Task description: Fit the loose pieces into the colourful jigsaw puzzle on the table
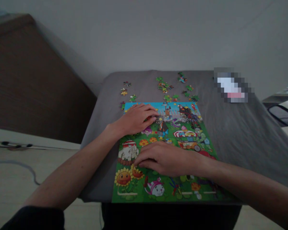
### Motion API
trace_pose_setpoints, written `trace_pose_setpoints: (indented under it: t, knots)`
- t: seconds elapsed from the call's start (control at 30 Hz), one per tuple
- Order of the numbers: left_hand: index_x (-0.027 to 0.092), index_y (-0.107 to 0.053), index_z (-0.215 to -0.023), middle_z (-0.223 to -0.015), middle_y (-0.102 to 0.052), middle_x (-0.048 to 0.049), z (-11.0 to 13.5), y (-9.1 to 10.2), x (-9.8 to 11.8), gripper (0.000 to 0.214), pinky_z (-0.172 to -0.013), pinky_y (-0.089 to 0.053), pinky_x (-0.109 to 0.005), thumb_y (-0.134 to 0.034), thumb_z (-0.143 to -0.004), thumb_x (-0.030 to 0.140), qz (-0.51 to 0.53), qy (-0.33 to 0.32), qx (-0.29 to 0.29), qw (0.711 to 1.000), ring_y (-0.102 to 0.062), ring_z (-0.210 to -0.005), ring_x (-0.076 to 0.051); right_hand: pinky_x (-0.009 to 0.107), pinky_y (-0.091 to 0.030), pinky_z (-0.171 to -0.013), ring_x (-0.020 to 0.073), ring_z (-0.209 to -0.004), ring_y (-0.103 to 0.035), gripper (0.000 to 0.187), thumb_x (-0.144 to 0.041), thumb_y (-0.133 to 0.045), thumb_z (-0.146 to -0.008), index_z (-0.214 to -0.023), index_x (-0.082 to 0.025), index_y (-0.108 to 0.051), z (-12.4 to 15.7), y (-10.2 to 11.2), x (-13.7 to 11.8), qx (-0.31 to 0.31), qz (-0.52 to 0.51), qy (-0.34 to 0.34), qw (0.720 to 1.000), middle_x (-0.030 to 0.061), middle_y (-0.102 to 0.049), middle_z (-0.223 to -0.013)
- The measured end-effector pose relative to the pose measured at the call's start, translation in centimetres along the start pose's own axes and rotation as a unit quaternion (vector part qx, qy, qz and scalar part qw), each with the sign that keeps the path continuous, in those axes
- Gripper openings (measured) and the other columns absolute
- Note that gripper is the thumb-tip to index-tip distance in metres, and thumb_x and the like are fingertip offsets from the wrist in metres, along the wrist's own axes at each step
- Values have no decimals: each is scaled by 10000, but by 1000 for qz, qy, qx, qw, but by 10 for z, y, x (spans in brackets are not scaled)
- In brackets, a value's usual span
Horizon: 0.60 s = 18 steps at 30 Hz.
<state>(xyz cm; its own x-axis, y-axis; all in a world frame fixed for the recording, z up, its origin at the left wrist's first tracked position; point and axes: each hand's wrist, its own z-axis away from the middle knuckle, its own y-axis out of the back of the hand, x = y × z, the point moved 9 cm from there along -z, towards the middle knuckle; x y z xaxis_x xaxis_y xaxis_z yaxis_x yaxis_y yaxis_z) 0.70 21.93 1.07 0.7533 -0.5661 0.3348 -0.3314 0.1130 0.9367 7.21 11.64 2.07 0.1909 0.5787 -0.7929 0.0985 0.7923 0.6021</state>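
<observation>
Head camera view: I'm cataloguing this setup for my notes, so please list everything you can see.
jigsaw puzzle: one, mostly green cartoon garden scene with blue sky, front of the table
loose puzzle pieces: many, multicoloured, beyond the puzzle's far edge
grey cloth: one, covering the table
blurred object: one, white and pink, far right of the cloth
brown panel: one, left of the table
cable: one, grey, on the floor at left
black-rimmed object: one, right edge of view
black sleeve: one, at the left forearm
left hand: one, on the puzzle's upper part
right hand: one, on the puzzle's lower middle
</observation>
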Motion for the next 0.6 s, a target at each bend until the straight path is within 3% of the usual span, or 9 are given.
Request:
trace_pose_setpoints:
  t: [0.13, 0.33, 0.47, 0.6]
  knots:
    - [233, -727, -1408, -1447, -722, -103, 0, -1, 0, 418, -1200, -457, -495, -425, -1161, 383, 0, 1, -2, 1000, -645, -1346, -286, 334, -574, -1003, 205, -1092, -791, 263, -193, -598, -1130, -1247, -160, -831, -1, 13, -2, 62, 14, 5, 998, 94, -853, -1187]
    - [226, -728, -1417, -1442, -721, -109, -1, -1, 1, 415, -1203, -455, -505, -433, -1159, 364, -2, 2, -3, 1000, -645, -1346, -291, 366, -547, -1115, 210, -1225, -744, 352, -109, -542, -1133, -1355, -204, -797, -7, -6, -4, 26, 83, 56, 995, 80, -835, -1227]
    - [234, -723, -1423, -1451, -719, -104, -1, -1, 1, 408, -1202, -455, -504, -436, -1158, 354, -3, 2, -3, 1000, -640, -1356, -290, 359, -561, -1087, 200, -1180, -739, 426, -35, -551, -1098, -1405, -231, -773, -8, -14, 0, 33, 124, 64, 990, 88, -802, -1267]
    - [232, -723, -1418, -1463, -718, -98, -1, -2, 1, 409, -1211, -444, -503, -432, -1165, 371, -7, 1, -4, 1000, -642, -1351, -289, 394, -575, -1063, 237, -1162, -739, 311, -112, -582, -1113, -1347, -167, -779, 0, -8, -4, 50, 157, 59, 985, 133, -782, -1262]
